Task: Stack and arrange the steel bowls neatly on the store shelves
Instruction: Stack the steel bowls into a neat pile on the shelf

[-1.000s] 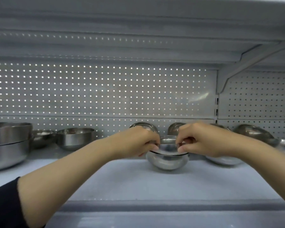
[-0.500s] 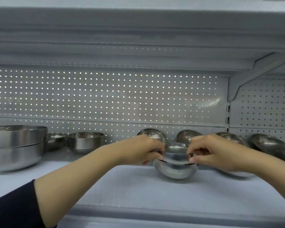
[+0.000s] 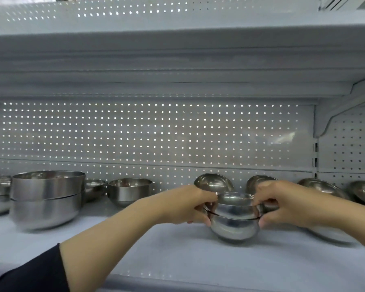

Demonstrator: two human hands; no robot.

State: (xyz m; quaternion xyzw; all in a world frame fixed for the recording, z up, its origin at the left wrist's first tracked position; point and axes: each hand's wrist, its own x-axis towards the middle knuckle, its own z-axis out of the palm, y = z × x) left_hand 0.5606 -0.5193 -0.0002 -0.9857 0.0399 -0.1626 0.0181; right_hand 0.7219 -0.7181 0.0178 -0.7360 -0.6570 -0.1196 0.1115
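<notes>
A small stack of steel bowls (image 3: 234, 225) stands on the white shelf (image 3: 177, 256), right of centre. My left hand (image 3: 190, 204) grips its rim on the left side, and my right hand (image 3: 282, 204) grips the rim on the right. The upper bowl (image 3: 233, 200) sits nested in the lower one. Behind the stack, several steel bowls lean tilted against the pegboard, such as one (image 3: 213, 182) at centre and another (image 3: 259, 181) just right of it.
Two large nested steel bowls (image 3: 46, 199) stand at the left, with a medium bowl (image 3: 129, 190) and a smaller one (image 3: 94, 187) behind them. More tilted bowls (image 3: 362, 189) line the back right. An upper shelf (image 3: 177, 49) hangs overhead.
The view has tilted up and shifted, so the stack and both hands sit lower right in frame. Both hands stay clasped on the stack's rim.
</notes>
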